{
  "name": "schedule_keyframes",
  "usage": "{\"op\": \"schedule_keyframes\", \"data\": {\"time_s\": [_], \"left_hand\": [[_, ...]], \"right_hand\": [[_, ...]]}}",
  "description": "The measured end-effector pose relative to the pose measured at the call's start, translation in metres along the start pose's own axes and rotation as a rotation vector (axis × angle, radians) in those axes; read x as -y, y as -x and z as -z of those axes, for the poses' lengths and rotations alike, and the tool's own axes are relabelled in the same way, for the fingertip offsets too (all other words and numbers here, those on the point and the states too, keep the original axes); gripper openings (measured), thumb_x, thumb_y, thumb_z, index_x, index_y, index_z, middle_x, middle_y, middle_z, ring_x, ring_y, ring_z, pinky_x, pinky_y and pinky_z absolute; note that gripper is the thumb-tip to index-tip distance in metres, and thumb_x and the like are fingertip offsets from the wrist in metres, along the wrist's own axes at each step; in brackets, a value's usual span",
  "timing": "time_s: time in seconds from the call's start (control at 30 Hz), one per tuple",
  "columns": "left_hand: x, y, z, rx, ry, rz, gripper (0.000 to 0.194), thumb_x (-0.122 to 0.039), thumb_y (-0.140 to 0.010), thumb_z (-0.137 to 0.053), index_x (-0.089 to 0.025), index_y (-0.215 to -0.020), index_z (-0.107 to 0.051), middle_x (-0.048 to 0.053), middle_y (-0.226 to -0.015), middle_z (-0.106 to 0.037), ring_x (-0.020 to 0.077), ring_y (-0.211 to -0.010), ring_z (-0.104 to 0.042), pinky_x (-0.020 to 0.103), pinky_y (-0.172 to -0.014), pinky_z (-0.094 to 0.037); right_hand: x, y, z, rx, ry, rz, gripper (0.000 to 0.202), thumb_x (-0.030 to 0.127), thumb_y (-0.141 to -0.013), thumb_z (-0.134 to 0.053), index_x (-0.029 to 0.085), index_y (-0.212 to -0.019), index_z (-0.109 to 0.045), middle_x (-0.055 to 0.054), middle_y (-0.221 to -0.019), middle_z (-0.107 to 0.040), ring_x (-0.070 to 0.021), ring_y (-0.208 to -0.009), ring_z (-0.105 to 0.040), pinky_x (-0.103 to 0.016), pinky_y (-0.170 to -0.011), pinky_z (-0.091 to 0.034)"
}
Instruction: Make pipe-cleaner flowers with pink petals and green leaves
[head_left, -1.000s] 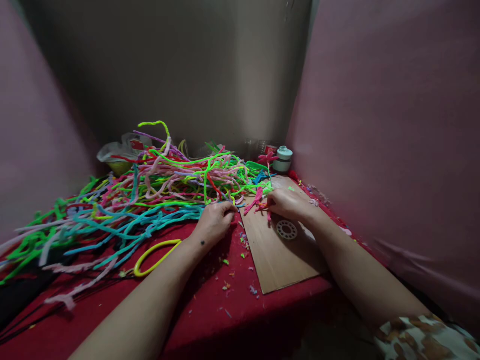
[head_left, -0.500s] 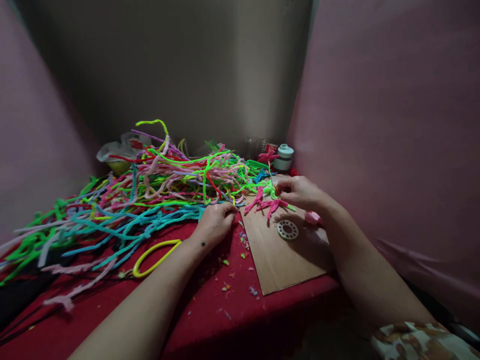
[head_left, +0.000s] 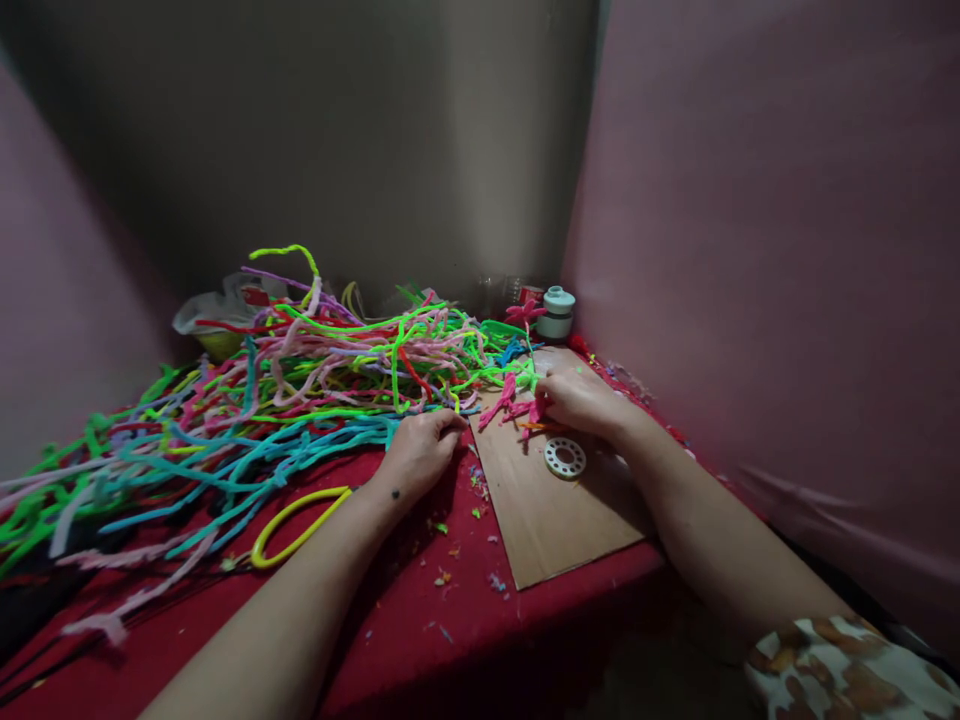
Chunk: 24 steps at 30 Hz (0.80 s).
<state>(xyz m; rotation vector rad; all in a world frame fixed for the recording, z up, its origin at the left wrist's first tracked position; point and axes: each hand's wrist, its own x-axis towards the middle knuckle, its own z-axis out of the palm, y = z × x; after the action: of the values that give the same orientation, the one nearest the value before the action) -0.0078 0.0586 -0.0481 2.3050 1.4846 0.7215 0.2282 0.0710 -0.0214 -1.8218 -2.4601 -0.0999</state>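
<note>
My right hand (head_left: 583, 400) reaches over the far part of a cardboard sheet (head_left: 547, 540). Its fingers are curled down and closed on a pink pipe-cleaner flower (head_left: 517, 408), hiding part of it. A green stem and a second pink flower (head_left: 526, 312) rise just beyond the fingertips. Nearer me on the cardboard lies a white disc with a ring of holes (head_left: 565, 458). My left hand (head_left: 424, 445) rests on the red cloth by the cardboard's left edge. Its thumb and fingers are pressed together; whether anything is between them is hidden.
A large tangled heap of coloured pipe cleaners (head_left: 330, 370) covers the left and back. A yellow handle loop (head_left: 300, 525) lies beside my left forearm. A pale jar (head_left: 556, 312) stands at the back right. Small fluff scraps dot the red cloth (head_left: 420, 630). Pink sheeting (head_left: 765, 250) hangs at the right.
My right hand has come down and nearer, from the green stem onto the pink flower. An orange strip now shows below its fingers. My left hand stays put; the view shifts slightly.
</note>
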Motion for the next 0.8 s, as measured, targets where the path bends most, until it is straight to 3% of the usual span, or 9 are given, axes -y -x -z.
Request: {"op": "schedule_keyframes", "data": {"time_s": [0.2, 0.33, 0.43, 0.53, 0.6, 0.8], "left_hand": [[-0.001, 0.001, 0.000, -0.001, -0.006, -0.020, 0.031, -0.018, -0.074, -0.044, -0.017, -0.089, -0.072, 0.004, -0.081, -0.072, 0.0176, -0.076, -0.064, 0.025, -0.073, -0.046], [0.000, 0.001, 0.000, -0.009, -0.015, -0.017, 0.031, -0.017, -0.074, -0.044, -0.020, -0.088, -0.072, 0.002, -0.081, -0.072, 0.0168, -0.076, -0.064, 0.025, -0.073, -0.046], [-0.001, 0.001, 0.001, -0.006, -0.020, -0.011, 0.030, -0.016, -0.074, -0.044, -0.019, -0.087, -0.072, 0.002, -0.080, -0.072, 0.0168, -0.075, -0.064, 0.025, -0.073, -0.046], [-0.001, 0.001, 0.001, -0.001, -0.017, -0.014, 0.030, -0.016, -0.074, -0.044, -0.018, -0.087, -0.072, 0.003, -0.080, -0.072, 0.0171, -0.074, -0.064, 0.026, -0.072, -0.046], [-0.001, 0.000, 0.001, 0.001, -0.006, -0.009, 0.029, -0.016, -0.074, -0.045, -0.018, -0.087, -0.071, 0.003, -0.080, -0.072, 0.0172, -0.074, -0.064, 0.026, -0.072, -0.046], [0.000, 0.000, -0.001, -0.061, 0.047, -0.029, 0.027, -0.024, -0.078, -0.045, -0.019, -0.085, -0.070, 0.004, -0.082, -0.071, 0.0176, -0.078, -0.064, 0.025, -0.072, -0.044]], "right_hand": [[0.011, -0.008, -0.010, -0.074, -0.101, -0.024, 0.016, 0.010, -0.069, -0.052, 0.015, -0.070, -0.067, -0.007, -0.071, -0.065, -0.0149, -0.063, -0.055, -0.024, -0.055, -0.032], [0.010, -0.015, -0.010, -0.175, -0.156, -0.034, 0.021, 0.008, -0.069, -0.049, 0.015, -0.077, -0.068, -0.006, -0.076, -0.066, -0.0148, -0.070, -0.057, -0.022, -0.060, -0.036], [0.002, -0.016, -0.011, -0.401, -0.324, -0.081, 0.030, 0.004, -0.068, -0.045, 0.014, -0.084, -0.068, -0.006, -0.082, -0.067, -0.0143, -0.075, -0.058, -0.022, -0.065, -0.040], [-0.006, -0.013, -0.009, -0.719, -0.573, -0.176, 0.032, 0.005, -0.068, -0.041, 0.013, -0.083, -0.069, -0.005, -0.076, -0.066, -0.0127, -0.065, -0.059, -0.023, -0.062, -0.043], [-0.008, -0.010, -0.006, -0.854, -0.642, -0.218, 0.030, 0.007, -0.068, -0.041, 0.012, -0.079, -0.069, -0.005, -0.073, -0.065, -0.0128, -0.062, -0.058, -0.024, -0.059, -0.044], [-0.003, -0.007, -0.004, -0.994, -0.786, -0.232, 0.027, 0.010, -0.072, -0.042, 0.013, -0.082, -0.067, -0.004, -0.072, -0.064, -0.0114, -0.056, -0.056, -0.025, -0.056, -0.045]]}}
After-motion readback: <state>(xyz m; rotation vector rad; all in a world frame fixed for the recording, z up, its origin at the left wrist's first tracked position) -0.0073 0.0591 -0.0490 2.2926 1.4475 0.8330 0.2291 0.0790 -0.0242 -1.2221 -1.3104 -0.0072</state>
